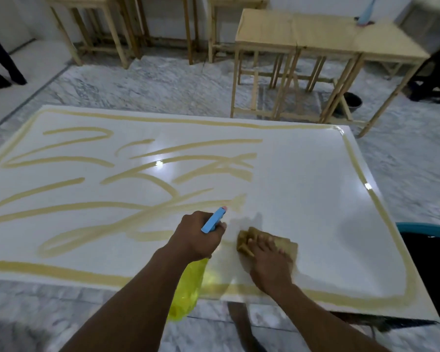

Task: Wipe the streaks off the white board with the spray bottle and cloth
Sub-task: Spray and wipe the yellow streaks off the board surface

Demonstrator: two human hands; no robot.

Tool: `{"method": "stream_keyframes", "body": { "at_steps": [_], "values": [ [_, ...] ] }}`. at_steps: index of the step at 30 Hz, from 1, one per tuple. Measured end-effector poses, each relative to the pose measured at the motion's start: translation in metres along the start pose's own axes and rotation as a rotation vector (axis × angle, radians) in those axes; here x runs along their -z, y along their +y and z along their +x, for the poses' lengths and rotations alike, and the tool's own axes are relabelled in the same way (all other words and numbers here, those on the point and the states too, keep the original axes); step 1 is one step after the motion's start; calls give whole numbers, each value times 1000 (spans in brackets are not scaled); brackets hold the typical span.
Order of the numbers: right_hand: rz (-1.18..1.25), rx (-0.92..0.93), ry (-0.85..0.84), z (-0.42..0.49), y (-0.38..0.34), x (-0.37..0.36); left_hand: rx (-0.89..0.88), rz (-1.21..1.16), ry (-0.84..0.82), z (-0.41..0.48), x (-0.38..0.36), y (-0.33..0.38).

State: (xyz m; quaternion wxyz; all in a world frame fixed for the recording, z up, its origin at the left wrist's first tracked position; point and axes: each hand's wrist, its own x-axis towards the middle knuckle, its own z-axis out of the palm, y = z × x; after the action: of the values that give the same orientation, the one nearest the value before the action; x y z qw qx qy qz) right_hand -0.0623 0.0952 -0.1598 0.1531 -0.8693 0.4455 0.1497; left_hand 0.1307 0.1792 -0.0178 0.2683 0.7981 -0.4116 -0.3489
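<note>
A large white board (pixel 302 179) lies flat in front of me, covered on its left and middle with yellowish streaks (pixel 137 174) and a streak border along its edges. My left hand (pixel 198 235) grips a spray bottle (pixel 188 288) with a yellow body and a blue nozzle head pointing up and right over the board. My right hand (pixel 269 265) presses flat on a tan cloth (pixel 244 241) near the board's front edge, fingers spread over it. The board's right part shows no inner streaks.
Several wooden tables (pixel 315 34) stand behind the board on the marble floor (pixel 163 82). A teal basin (pixel 427 229) with dark contents sits at the board's right edge. A dark bucket (pixel 352 101) rests under a far table. A person's dark-clad legs (pixel 0 62) stand far left.
</note>
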Motion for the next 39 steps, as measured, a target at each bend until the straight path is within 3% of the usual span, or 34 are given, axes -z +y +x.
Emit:
{"method": "stream_keyframes", "body": {
  "at_steps": [3,5,7,8,10,12,15,19,21,23,25,27,29,32,39],
  "values": [
    [462,-67,-11,-23,-5,34,8,-18,-5,-27,5,-10],
    [1025,-253,-65,-20,3,68,-1,1,16,-33,9,-13],
    [1616,-394,-227,-10,15,84,-12,24,18,-32,12,-9],
    [1794,-429,-298,-12,18,87,-19,35,12,-32,12,-7],
    [1970,-405,-419,-2,16,92,-42,57,11,-17,15,0],
    [1984,-370,-457,19,13,95,-50,34,19,3,19,5],
    [1832,-351,-424,95,28,115,-36,17,33,43,27,11],
    [1352,-190,-203,212,57,186,-8,13,25,104,43,24],
    [1093,-104,9,259,60,235,-30,42,26,131,49,32],
    [682,-101,173,315,67,261,-45,75,34,154,52,37],
    [391,-50,166,361,64,262,-42,81,54,179,51,34],
    [291,-3,90,388,61,237,-45,84,68,191,50,33],
    [206,-1,60,392,51,193,-41,86,66,197,47,29],
    [11,-6,185,368,29,133,-27,66,58,196,44,21],
    [-66,24,166,266,-8,79,38,15,93,142,49,-1]
  ]
}}
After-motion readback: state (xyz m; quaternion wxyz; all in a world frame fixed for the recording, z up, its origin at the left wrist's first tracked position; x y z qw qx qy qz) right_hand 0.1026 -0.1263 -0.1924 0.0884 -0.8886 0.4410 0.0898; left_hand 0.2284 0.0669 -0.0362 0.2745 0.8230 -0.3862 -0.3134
